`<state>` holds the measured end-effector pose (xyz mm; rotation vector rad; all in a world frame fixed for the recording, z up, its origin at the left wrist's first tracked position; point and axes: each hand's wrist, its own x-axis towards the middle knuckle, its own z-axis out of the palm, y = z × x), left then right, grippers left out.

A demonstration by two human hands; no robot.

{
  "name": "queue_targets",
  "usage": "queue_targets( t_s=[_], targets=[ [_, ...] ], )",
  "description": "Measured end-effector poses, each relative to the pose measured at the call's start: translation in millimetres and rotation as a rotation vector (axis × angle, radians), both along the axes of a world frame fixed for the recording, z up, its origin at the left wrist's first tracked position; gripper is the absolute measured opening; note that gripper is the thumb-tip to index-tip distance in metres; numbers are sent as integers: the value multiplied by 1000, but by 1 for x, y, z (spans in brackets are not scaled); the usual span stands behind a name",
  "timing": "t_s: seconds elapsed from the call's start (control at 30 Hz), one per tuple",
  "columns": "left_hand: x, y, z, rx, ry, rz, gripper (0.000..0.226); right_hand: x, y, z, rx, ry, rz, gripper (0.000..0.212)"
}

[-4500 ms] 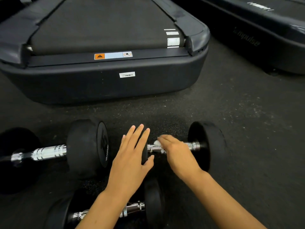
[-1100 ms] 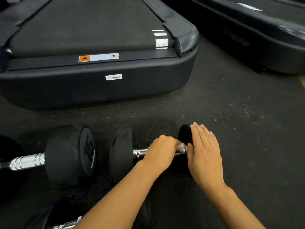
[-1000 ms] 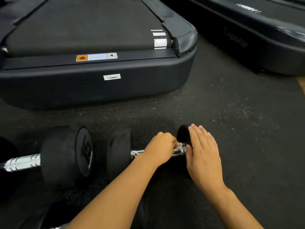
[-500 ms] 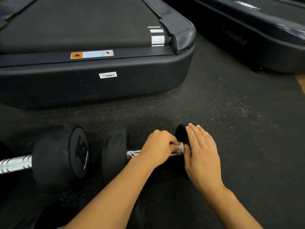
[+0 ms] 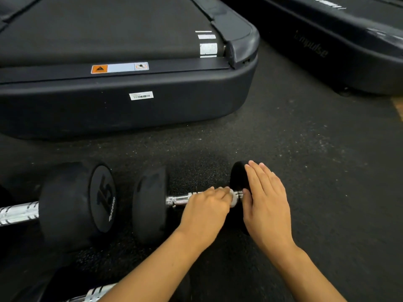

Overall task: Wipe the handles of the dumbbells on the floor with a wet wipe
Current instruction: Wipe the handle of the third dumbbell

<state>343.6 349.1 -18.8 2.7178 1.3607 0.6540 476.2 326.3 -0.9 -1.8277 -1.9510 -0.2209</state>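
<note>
1. The left hand (image 5: 205, 211) gripped a white wet wipe (image 5: 233, 198) around a dumbbell's chrome handle (image 5: 177, 200), at lower centre.
2. The right hand (image 5: 267, 205), fingers straight, rested flat on its right weight head (image 5: 237, 177).
3. Another dumbbell (image 5: 76, 203) lay at lower left.

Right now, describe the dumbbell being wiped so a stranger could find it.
In front of the near treadmill, three dumbbells lie on the floor. It is the rightmost dumbbell, the only one with hands on it and a white wipe on its handle.
</note>
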Motion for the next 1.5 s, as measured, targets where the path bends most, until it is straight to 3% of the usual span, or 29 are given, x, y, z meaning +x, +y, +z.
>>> queue_targets(
  t_s=[0.27, 0.33, 0.47, 0.63, 0.7, 0.83, 1.0, 1.1, 1.27, 1.33, 1.4, 1.5],
  targets=[
    [4, 1, -9, 85, 0, -56, 49, -1, -1, -1, 5, 7, 9, 48],
    [5, 2, -10, 60, -8, -64, 44, 0, 0, 0, 10, 12, 4, 48],
    [15, 15, 13, -219, -49, 28, 8, -3, 2, -1, 13, 19, -24, 47],
    [10, 44, 24, -692, -74, 146, 22, -3, 3, -1, 15, 28, -32, 48],
    [10, 47, 25, -717, -79, 119, 22, -3, 2, -1, 22, 45, -27, 49],
    [9, 35, 28, -532, -55, 86, 18, -2, 3, -2, 20, 35, -19, 51],
    [12, 53, 30, -731, -64, 141, 31, -3, 3, -2, 23, 40, -23, 50],
    [8, 42, 31, -610, -59, 91, 19, -2, 3, -2, 22, 42, -10, 50],
    [-12, 4, 4, -55, -47, -4, 6, 0, 1, -3, 18, 50, 2, 49],
    [-16, 5, -9, 100, -46, -33, 22, 1, 1, -3, 23, 57, 12, 49],
    [-10, 8, -14, 150, -46, -52, 31, 0, 1, -4, 30, 51, 1, 49],
    [7, 7, -8, 122, -33, -108, 23, -3, 1, -4, 35, 52, -29, 49]
  ],
)
